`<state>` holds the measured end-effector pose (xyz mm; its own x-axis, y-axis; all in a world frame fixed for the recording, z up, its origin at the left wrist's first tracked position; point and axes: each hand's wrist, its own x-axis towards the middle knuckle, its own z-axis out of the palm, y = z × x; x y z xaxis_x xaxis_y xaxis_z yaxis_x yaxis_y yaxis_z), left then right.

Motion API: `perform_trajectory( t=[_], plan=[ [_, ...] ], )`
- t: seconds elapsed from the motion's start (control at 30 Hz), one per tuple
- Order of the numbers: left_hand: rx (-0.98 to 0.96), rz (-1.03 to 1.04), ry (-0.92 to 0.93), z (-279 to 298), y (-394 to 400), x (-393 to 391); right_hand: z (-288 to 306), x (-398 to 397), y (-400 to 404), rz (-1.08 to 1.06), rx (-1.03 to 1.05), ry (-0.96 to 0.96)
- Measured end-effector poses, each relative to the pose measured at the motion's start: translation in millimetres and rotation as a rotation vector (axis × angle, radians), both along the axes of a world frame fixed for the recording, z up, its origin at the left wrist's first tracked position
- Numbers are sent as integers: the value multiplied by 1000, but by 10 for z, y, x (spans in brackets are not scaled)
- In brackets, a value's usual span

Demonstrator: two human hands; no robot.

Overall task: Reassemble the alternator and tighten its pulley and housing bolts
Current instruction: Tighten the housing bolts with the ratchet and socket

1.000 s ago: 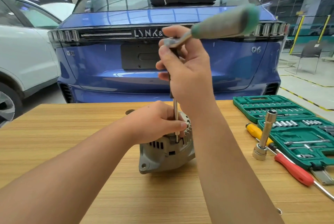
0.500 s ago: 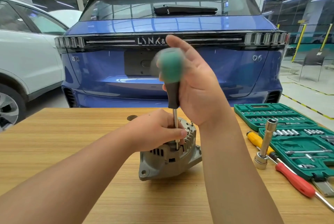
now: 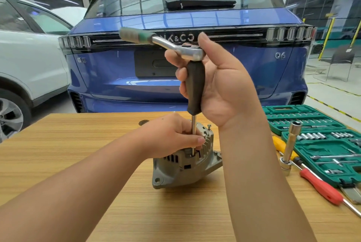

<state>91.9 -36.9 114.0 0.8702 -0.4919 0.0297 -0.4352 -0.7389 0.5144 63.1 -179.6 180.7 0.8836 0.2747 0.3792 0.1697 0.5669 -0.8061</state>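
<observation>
Alternator [image 3: 185,167] sits near the middle of the wooden table [image 3: 78,153], tilted, with its finned housing turned up and a mounting ear toward the near edge. The left hand [image 3: 172,138] rests on top of it, fingers curled around the thin steel shaft that runs down into the housing. The right hand [image 3: 218,83] stands above, fingers wrapped around the dark vertical handle of the driver [image 3: 194,87], thumb raised. A ratchet [image 3: 162,41] sits on that handle's top, its green-grey grip pointing left. Toward the table's right edge lie an open green socket case [image 3: 316,134], a red-handled screwdriver [image 3: 320,187], a yellow-handled screwdriver [image 3: 277,142] and an upright socket extension [image 3: 290,148]. A blue car [image 3: 185,85] stands beyond the far edge.
</observation>
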Motion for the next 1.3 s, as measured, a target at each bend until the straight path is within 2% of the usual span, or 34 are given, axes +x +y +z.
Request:
perform_trajectory(
  t=[0.1,0.23,0.3,0.4,0.5,0.6,0.67,0.77,0.83,1.0,1.07,1.13,1.2,1.27,1.3],
  plan=[
    [-14,-6,10,-6,3,0,-5,-6,-9,4,98,19],
    [-5,-6,0,-5,-15,-1,-47,51,-36,-136,263,-30],
    [-19,4,0,1,-17,7,-95,92,15,-293,172,-170],
    [-36,29,8,-1,1,9,-193,93,149,-463,-128,-394],
    [-23,42,4,-9,-4,-27,-204,93,150,-313,-214,-439],
    [-37,51,-20,-11,-26,-47,-165,111,36,1,-55,-358],
    [-23,59,-28,-2,-39,-54,-173,141,-29,69,-23,-349],
    [-14,68,-27,11,-42,-59,-184,171,-32,64,-31,-306],
    [-24,70,-23,8,-42,-55,-173,159,3,-88,-75,-271],
    [-35,22,-1,-10,-44,-47,-175,95,165,-790,-253,-365],
    [-47,12,1,-8,-38,-37,-164,98,178,-922,-241,-364],
    [-32,10,-12,-4,-31,-16,-131,88,116,-790,-139,-288],
    [-23,10,-22,1,-33,-8,-75,61,28,-429,34,-146],
    [-22,21,-20,3,-32,-2,-35,57,-53,-175,67,3],
    [-24,27,-20,2,-29,-2,-27,62,-73,-125,54,33]
  ],
)
